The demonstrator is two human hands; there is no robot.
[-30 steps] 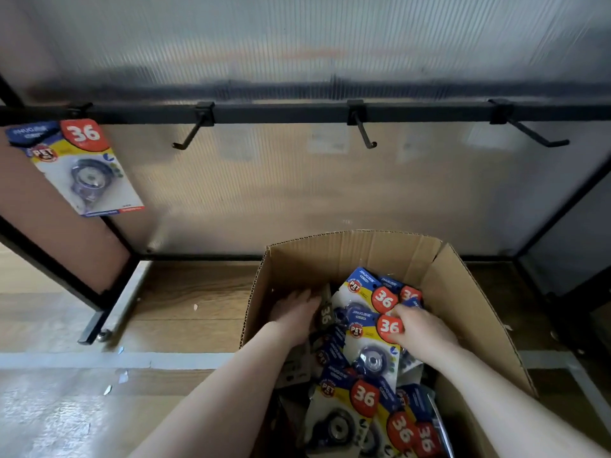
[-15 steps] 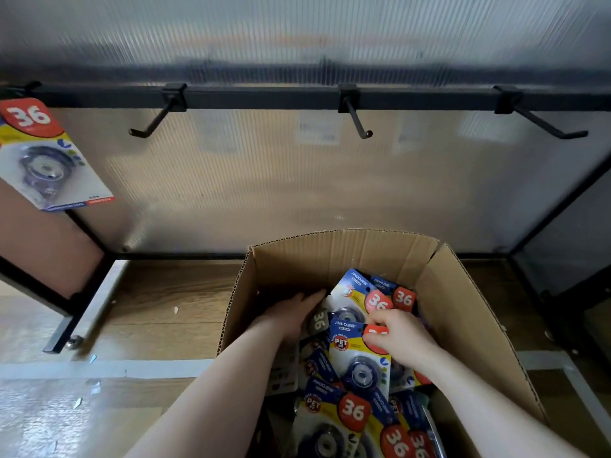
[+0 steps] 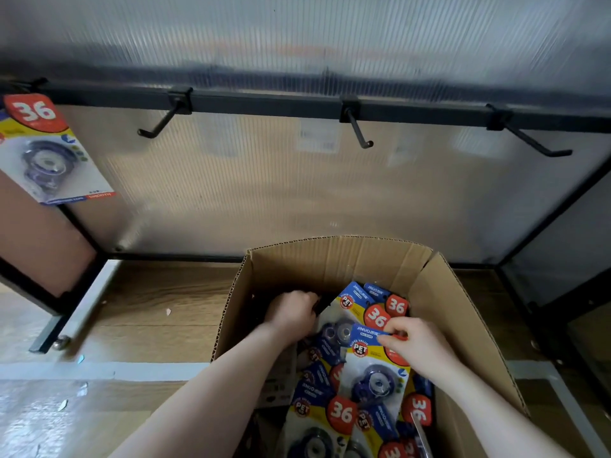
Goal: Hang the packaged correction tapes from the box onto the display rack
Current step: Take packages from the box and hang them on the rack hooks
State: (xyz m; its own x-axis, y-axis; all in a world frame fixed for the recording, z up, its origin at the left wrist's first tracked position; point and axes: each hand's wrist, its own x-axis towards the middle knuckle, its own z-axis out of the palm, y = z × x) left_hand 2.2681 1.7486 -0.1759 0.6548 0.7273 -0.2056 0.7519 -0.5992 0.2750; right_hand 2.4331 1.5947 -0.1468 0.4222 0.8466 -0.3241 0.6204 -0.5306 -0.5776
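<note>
Head view shows one open cardboard box (image 3: 463, 325) on a wood-grain floor (image 3: 158, 309), heaped with blister-carded correction tapes (image 3: 330, 414); roughly eight cards show, though overlaps keep the count from being exact. One more carded tape (image 3: 46, 153) hangs at the far left end of the black rack rail (image 3: 264, 104). Three bare hooks jut from that rail: a left hook (image 3: 162, 123), a middle hook (image 3: 358, 132) and a right hook (image 3: 535, 143), well apart from one another with open air below them down to the box rim. Both hands are inside the box. Her or his left hand (image 3: 291, 314) is curled down into the dark back-left corner, knuckles up; whether it grips anything cannot be told. Pinching the top edge of one card (image 3: 373, 368) between thumb and fingers is the right hand (image 3: 420, 348), and that card lies tilted atop the heap. Box walls stand close on either side of the forearms, and the near flap is open. Cards read "JINUO", "SUPER VALUE", "PET" and a large "36" in a red circle. White tape lines (image 3: 99, 370) cross the floor left of the box.
</note>
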